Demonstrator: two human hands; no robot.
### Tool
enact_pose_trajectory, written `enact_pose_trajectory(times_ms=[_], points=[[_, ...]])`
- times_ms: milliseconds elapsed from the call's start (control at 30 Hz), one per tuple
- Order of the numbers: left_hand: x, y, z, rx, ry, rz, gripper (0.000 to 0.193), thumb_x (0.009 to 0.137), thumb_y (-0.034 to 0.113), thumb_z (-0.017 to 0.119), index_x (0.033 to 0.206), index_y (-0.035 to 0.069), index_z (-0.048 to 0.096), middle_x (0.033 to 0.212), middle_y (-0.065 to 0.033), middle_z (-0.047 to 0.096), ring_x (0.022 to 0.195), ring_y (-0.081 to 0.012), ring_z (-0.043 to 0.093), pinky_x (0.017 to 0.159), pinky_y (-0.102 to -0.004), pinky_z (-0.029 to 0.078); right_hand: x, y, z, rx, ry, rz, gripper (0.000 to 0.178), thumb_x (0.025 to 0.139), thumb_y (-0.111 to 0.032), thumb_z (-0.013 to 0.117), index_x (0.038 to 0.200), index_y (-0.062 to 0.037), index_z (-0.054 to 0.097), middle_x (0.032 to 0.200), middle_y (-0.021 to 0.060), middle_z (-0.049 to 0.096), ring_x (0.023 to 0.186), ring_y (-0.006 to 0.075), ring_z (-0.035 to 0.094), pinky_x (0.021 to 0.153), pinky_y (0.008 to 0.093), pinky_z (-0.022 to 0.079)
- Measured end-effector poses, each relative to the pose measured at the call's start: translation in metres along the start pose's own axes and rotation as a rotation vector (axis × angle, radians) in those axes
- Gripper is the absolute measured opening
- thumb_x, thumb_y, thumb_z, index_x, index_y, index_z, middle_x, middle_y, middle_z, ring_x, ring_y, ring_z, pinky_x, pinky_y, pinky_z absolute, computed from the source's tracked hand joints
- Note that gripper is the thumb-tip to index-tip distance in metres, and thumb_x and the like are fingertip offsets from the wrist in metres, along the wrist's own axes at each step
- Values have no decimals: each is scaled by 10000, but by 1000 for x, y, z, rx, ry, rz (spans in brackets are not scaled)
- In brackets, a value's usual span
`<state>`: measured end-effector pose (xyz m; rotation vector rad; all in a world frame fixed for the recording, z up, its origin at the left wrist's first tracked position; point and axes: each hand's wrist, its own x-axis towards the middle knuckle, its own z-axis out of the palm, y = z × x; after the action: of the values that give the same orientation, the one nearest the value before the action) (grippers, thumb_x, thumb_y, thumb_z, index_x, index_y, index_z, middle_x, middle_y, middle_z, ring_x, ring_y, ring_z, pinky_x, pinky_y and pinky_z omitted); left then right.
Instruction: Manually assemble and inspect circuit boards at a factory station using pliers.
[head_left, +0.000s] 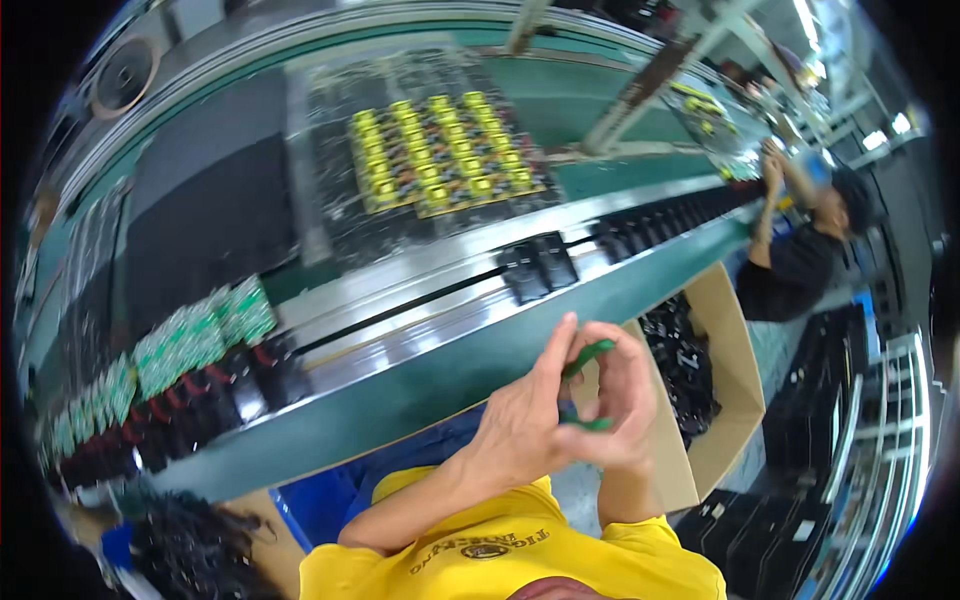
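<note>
Over the near side of the bench, my left hand [520,420] and my right hand [625,400] come together around a small hand tool with two curved green handles [588,423], like pliers or cutters. The handles spread apart inside the curled fingers and thumb of my right hand. My left hand is closed at the tool's other end, its fingers long and pressed together, and it hides the head. Beyond my hands, two black plastic housings [540,267] stand side by side on the metal rail.
Green circuit boards [195,332] and black housings [250,385] line the bench at left. Yellow-topped boards [440,150] lie farther back. A carton [735,400] of black parts sits at right, and dark cables [190,545] lie lower left. A co-worker [805,240] works at far right.
</note>
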<state>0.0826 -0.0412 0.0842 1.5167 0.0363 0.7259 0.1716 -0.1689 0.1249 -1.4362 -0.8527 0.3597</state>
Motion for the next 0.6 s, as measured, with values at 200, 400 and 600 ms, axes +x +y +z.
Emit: enact_pose_trajectory(times_ms=[200, 400, 600], points=[[49, 18, -36, 539, -290, 148, 681, 984, 144, 836, 1626, 56, 625, 1473, -158, 720, 1259, -363, 708, 1152, -483, 549, 17, 7, -119, 390, 338, 185, 283, 1027, -28, 675, 1296, -93, 614, 1208, 107, 624, 950, 187, 643, 832, 314, 531], [69, 16, -103, 1102, -62, 212, 497, 1016, 64, 724, 1511, 41, 692, 1519, -137, 705, 1377, -370, 653, 1309, -533, 447, 93, 50, -246, -297, 723, 203, 351, 1181, -417, 703, 1043, -94, 702, 863, -21, 616, 678, 80, 501, 611, 248, 403], [48, 27, -166, 1671, -63, 38, 617, 985, -46, 627, 1599, 6, 620, 1723, -181, 584, 1637, -398, 493, 1455, -599, 254, 179, 112, -383, -1086, 761, 341, 580, 1054, -487, 733, 1361, 3, 774, 1156, 194, 857, 1066, 413, 794, 994, 470, 623]])
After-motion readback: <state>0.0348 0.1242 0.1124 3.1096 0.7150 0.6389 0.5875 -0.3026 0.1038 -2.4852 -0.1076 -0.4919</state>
